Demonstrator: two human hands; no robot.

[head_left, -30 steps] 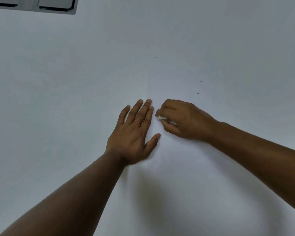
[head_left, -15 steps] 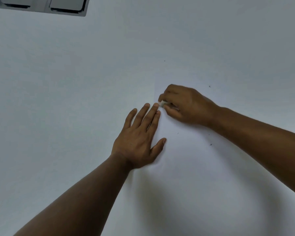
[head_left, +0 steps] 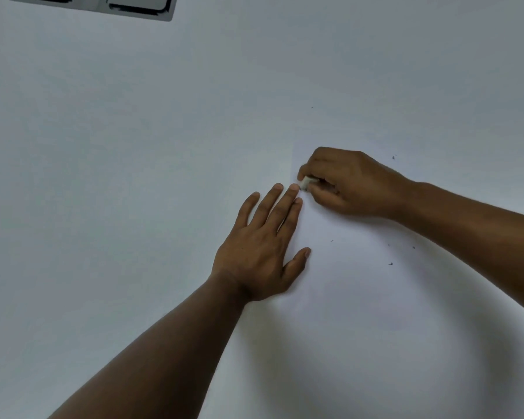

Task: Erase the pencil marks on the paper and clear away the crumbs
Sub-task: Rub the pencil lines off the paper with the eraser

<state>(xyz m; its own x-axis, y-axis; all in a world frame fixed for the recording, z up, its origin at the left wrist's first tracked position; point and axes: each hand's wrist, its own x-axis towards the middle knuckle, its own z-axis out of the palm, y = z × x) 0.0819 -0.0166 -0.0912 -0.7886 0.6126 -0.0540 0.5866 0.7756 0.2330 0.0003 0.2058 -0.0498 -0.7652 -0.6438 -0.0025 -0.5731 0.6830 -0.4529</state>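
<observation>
A white sheet of paper (head_left: 360, 297) lies on the white table, its left edge running under my left hand. My left hand (head_left: 263, 246) rests flat on that edge with fingers spread, pressing the paper down. My right hand (head_left: 348, 182) is closed around a small white eraser (head_left: 305, 183), whose tip touches the paper near its upper left corner, right beside my left fingertips. Several dark eraser crumbs (head_left: 390, 263) lie scattered on the paper below my right forearm. No pencil marks can be made out.
The white table (head_left: 118, 176) stretches all around the paper. A grey metal cable hatch (head_left: 139, 7) is set into the table at the far left top. A few more specks (head_left: 393, 157) lie beyond my right hand.
My right hand with the eraser has moved up the paper, away from me, to the sheet's upper left corner. My left hand has stayed flat on the paper's edge.
</observation>
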